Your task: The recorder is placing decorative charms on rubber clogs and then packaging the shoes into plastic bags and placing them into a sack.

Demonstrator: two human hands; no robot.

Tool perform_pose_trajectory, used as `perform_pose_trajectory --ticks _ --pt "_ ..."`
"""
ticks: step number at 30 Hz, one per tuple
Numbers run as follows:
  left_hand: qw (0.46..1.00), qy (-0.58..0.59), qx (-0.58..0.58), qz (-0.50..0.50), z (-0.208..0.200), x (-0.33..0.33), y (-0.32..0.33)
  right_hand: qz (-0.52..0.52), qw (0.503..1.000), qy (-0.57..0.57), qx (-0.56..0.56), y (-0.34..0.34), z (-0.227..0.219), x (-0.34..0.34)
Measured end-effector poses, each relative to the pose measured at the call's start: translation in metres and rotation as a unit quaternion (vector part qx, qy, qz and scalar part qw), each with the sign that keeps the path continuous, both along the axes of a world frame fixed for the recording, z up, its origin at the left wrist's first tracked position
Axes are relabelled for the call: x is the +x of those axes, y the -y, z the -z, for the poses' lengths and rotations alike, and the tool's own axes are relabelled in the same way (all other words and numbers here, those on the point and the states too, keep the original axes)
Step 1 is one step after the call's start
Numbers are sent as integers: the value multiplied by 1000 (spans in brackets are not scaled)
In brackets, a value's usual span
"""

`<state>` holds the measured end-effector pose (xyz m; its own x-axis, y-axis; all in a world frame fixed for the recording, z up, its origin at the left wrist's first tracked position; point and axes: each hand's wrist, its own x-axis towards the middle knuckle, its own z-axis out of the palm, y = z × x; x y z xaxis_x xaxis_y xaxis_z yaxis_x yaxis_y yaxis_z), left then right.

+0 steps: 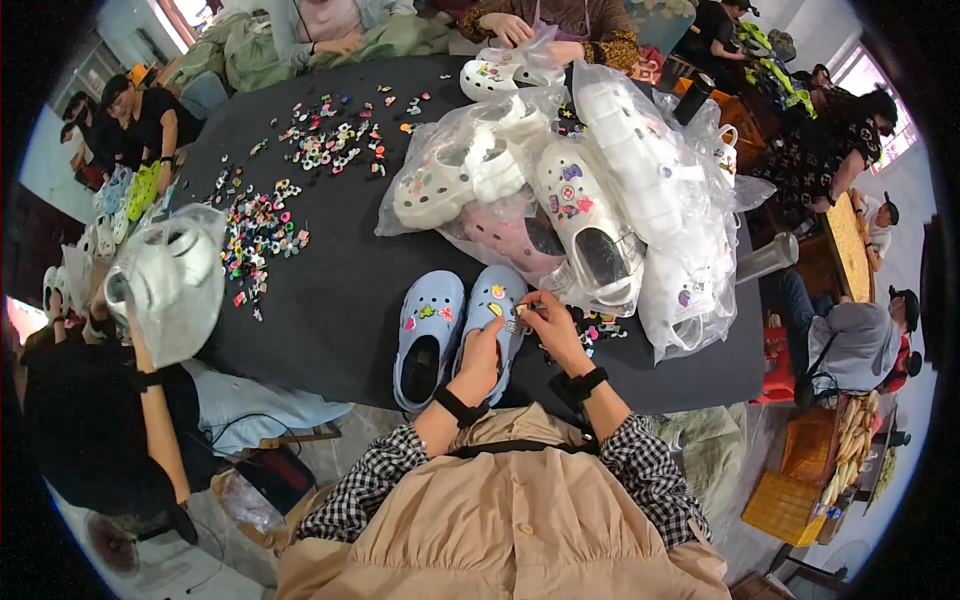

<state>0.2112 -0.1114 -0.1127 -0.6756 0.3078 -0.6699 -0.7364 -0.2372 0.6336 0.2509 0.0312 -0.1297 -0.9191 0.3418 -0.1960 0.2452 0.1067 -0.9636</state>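
A pair of light-blue clogs stands side by side at the near edge of the table, toes pointing away from me. Colourful charms sit on the left clog [432,290] and on the right clog [503,283]. My left hand [480,358] is closed around the right clog, its thumb lying along the upper. At the right side of that clog's upper, my right hand [552,328] pinches a small pale charm [521,311] between thumb and fingertips. Whether the charm is seated in a hole is too small to tell. More loose charms [601,329] lie just right of my right hand.
Plastic-bagged white clogs [640,150] and a pink clog [510,235] heap up beyond and right of my hands. Scattered charms [262,225] cover the left of the black tabletop [310,340]. A person at left holds a bagged pair [175,280]; others sit across the table.
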Motion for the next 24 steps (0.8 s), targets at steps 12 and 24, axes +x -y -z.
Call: perform_pose_trajectory --ticks 12,24 --pt "999 1 21 32 30 12 14 22 983 25 -182 -10 0 8" --pt "989 79 125 11 21 3 11 26 999 14 37 1 -2 -10"
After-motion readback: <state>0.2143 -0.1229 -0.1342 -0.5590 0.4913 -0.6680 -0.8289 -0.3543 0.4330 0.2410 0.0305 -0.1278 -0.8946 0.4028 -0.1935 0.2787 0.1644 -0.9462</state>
